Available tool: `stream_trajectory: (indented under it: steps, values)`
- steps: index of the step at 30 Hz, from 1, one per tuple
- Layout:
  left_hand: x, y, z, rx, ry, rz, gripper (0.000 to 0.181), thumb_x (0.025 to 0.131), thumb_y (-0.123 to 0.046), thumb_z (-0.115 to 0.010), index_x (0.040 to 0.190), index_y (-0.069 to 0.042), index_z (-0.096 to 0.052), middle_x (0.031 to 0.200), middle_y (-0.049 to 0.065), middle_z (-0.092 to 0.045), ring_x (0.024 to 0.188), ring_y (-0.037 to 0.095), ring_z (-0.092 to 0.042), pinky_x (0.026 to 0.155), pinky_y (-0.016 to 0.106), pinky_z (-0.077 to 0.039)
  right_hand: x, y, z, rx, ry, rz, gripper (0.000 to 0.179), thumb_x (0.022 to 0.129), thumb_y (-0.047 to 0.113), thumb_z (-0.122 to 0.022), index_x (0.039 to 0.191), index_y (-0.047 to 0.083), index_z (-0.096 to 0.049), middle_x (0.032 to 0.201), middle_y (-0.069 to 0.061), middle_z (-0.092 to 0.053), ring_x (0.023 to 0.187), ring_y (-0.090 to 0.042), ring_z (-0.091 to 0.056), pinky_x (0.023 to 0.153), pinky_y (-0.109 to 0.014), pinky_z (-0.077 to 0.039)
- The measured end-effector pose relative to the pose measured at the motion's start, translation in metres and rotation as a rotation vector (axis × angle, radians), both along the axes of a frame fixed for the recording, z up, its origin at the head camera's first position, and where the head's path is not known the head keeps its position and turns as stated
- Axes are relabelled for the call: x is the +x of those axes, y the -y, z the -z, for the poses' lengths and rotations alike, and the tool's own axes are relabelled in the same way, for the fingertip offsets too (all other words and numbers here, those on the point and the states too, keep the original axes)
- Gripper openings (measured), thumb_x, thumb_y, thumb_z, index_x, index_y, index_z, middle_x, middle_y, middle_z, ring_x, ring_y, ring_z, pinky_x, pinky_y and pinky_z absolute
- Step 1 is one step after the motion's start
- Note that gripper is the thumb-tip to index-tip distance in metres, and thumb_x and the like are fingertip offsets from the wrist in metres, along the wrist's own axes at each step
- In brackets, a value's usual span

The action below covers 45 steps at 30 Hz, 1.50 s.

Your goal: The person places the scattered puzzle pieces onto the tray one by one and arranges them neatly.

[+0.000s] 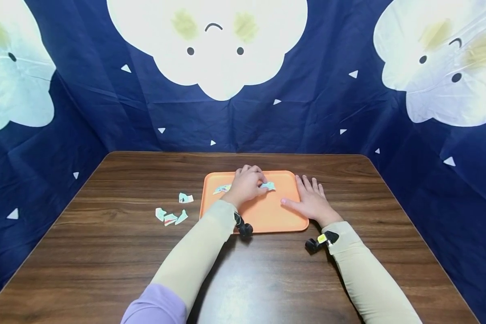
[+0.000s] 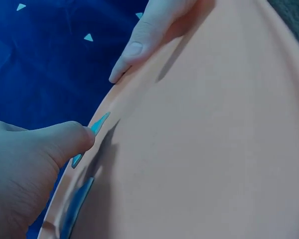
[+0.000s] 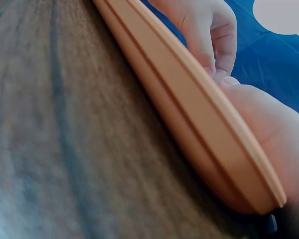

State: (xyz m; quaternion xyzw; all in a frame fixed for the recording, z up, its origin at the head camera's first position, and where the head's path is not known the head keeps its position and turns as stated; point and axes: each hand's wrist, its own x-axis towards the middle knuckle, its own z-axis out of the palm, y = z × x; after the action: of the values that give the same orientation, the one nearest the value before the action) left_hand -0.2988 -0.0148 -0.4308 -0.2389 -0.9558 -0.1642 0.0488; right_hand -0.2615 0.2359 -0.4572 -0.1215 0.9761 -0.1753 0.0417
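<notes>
In the head view my left hand point(image 1: 246, 185) reaches over the orange tray point(image 1: 267, 216). Between its thumb and fingers it pinches a light-blue torn paper piece point(image 2: 101, 122), tilted above the tray in the left wrist view. Below that lies another blue piece point(image 2: 77, 205) near the tray's edge. Partly covered by my left wrist, more torn paper point(image 1: 222, 189) with a printed pattern lies on the tray's left side. My right hand point(image 1: 312, 203) rests at the tray's right rim, fingers spread on the table side and thumb over the tray.
Left of the tray, several torn paper pieces lie on the wooden table point(image 1: 117, 252); one piece point(image 1: 185, 198) is apart from a small cluster point(image 1: 170, 219). A dark blue cloth point(image 1: 235, 121) with white clouds hangs behind the table and at both sides.
</notes>
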Motion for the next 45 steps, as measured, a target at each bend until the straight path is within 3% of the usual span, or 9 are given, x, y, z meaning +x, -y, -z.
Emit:
stream_trajectory:
  steps: [9, 17, 24, 29, 35, 45]
  values:
    - [0.001, -0.001, 0.006, -0.036, 0.055, -0.021, 0.02, 0.092, -0.046, -0.071, 0.1, -0.027, -0.074, 0.13, -0.005, -0.057, 0.126, 0.023, -0.042, 0.109, 0.049, -0.027, 0.002, 0.003, -0.002, 0.002, 0.008, 0.002, 0.115, 0.085, 0.085, -0.043, 0.163, 0.01, -0.006, 0.167, -0.023, -0.009, 0.151, -0.05, 0.004, 0.118, -0.065, 0.004]
    - [0.004, 0.0, 0.003, -0.009, 0.066, -0.021, 0.019, 0.092, -0.044, -0.072, 0.102, -0.028, -0.075, 0.128, -0.008, -0.059, 0.123, 0.023, -0.041, 0.111, 0.051, -0.023, 0.002, 0.002, -0.002, -0.005, 0.009, 0.011, 0.112, 0.086, 0.083, -0.045, 0.163, 0.01, -0.006, 0.167, -0.022, -0.009, 0.151, -0.05, 0.004, 0.118, -0.065, 0.004]
    - [0.006, -0.001, 0.004, -0.035, 0.055, -0.028, 0.022, 0.092, -0.045, -0.072, 0.108, -0.031, -0.074, 0.129, -0.009, -0.061, 0.12, 0.024, -0.044, 0.11, 0.052, -0.023, 0.003, 0.001, -0.001, -0.012, 0.009, 0.012, 0.112, 0.086, 0.082, -0.045, 0.163, 0.01, -0.007, 0.167, -0.023, -0.008, 0.151, -0.05, 0.005, 0.118, -0.065, 0.005]
    - [0.006, 0.001, 0.005, -0.035, 0.047, -0.022, 0.033, 0.092, -0.046, -0.07, 0.118, -0.027, -0.07, 0.131, -0.007, -0.062, 0.118, 0.024, -0.046, 0.113, 0.055, -0.018, 0.003, 0.002, -0.002, -0.018, 0.009, 0.009, 0.112, 0.087, 0.081, -0.046, 0.163, 0.01, -0.007, 0.167, -0.023, -0.008, 0.151, -0.05, 0.005, 0.118, -0.065, 0.005]
    - [0.01, 0.014, 0.0, 0.052, 0.041, -0.017, 0.051, 0.093, -0.044, -0.068, 0.138, -0.022, -0.058, 0.138, -0.004, -0.061, 0.127, 0.026, -0.045, 0.118, 0.059, -0.01, 0.002, 0.003, -0.002, -0.021, 0.011, 0.005, 0.11, 0.088, 0.08, -0.045, 0.163, 0.011, -0.006, 0.166, -0.024, -0.007, 0.151, -0.05, 0.005, 0.117, -0.065, 0.005]
    - [0.023, 0.054, -0.019, 0.171, -0.026, -0.046, 0.045, 0.094, -0.039, -0.065, 0.135, -0.019, -0.06, 0.136, 0.0, -0.061, 0.126, 0.03, -0.045, 0.117, 0.058, -0.013, 0.004, 0.003, -0.005, -0.007, 0.01, 0.009, 0.112, 0.086, 0.084, -0.043, 0.163, 0.01, -0.007, 0.167, -0.023, -0.007, 0.151, -0.05, 0.004, 0.118, -0.064, 0.003]
